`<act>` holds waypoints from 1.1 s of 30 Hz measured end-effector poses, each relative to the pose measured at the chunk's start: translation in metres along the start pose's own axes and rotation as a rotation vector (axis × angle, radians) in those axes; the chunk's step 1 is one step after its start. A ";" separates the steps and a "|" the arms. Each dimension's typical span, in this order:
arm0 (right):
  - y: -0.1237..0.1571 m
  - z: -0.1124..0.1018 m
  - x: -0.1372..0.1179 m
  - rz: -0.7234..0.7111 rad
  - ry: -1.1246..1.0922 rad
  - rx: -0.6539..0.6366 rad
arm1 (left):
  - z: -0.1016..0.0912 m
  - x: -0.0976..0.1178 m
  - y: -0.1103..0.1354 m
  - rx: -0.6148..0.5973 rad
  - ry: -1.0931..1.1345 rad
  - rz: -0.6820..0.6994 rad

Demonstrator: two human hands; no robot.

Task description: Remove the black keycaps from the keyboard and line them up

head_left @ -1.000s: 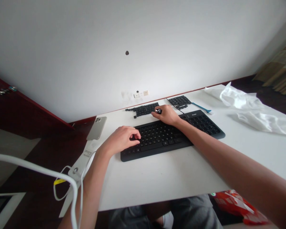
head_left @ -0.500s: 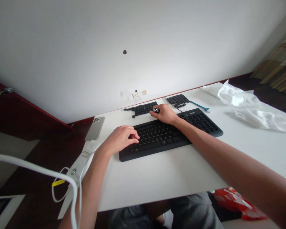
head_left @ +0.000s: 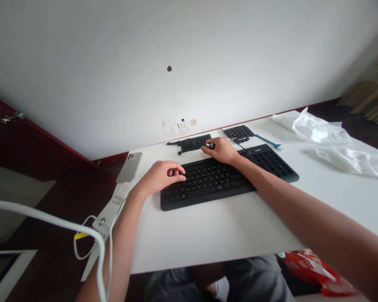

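Note:
A black keyboard (head_left: pixel 204 193) lies at a slant on the white table; its caps look to be off in most places, with small sockets showing. My left hand (head_left: pixel 166 173) rests over the keyboard's left end, fingers curled, with a gap between thumb and fingertips and nothing visible in it. Above the keyboard's back edge, my right hand (head_left: pixel 222 150) is closed on a small dark object with a shiny end (head_left: pixel 211 145), too small to name surely. Behind the keyboard lie loose black keycaps (head_left: pixel 195 143), with a second group of keycaps (head_left: pixel 238 131) farther right.
A blue-handled brush (head_left: pixel 267 141) lies right of the keycaps. Crumpled white plastic (head_left: pixel 318 128) covers part of the table's right side. A phone (head_left: pixel 129 167) lies at the left edge, near a white cable (head_left: pixel 91 230). Wall sockets (head_left: pixel 187 123) sit behind the table.
The view has shifted slightly. My left hand's fingers have moved a little, with the gap to the thumb looking different. My right hand still holds the small dark object.

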State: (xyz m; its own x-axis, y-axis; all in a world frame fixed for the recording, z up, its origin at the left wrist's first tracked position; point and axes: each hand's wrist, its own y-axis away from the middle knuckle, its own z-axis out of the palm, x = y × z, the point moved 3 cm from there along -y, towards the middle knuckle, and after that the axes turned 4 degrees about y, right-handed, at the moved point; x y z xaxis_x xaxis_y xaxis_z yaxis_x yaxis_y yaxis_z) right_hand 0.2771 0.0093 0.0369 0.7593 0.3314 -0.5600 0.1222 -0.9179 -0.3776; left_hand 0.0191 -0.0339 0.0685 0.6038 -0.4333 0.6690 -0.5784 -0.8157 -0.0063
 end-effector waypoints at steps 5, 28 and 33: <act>-0.001 0.000 0.001 -0.001 -0.016 0.001 | -0.003 -0.028 -0.013 0.411 0.108 0.021; 0.018 0.036 -0.123 0.261 -1.291 -0.306 | 0.006 -0.086 -0.036 0.713 0.247 -0.138; 0.023 0.058 -0.134 0.234 -1.303 -0.325 | 0.005 -0.089 -0.037 0.732 0.294 -0.144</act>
State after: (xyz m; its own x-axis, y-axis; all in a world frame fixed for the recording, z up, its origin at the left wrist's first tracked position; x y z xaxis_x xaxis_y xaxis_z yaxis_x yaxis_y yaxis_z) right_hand 0.1418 -0.0436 0.0606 -0.3432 -0.0401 -0.9384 0.3561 -0.9301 -0.0905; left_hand -0.0106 0.0325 0.0056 0.4172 -0.2689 0.8681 0.0627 -0.9444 -0.3227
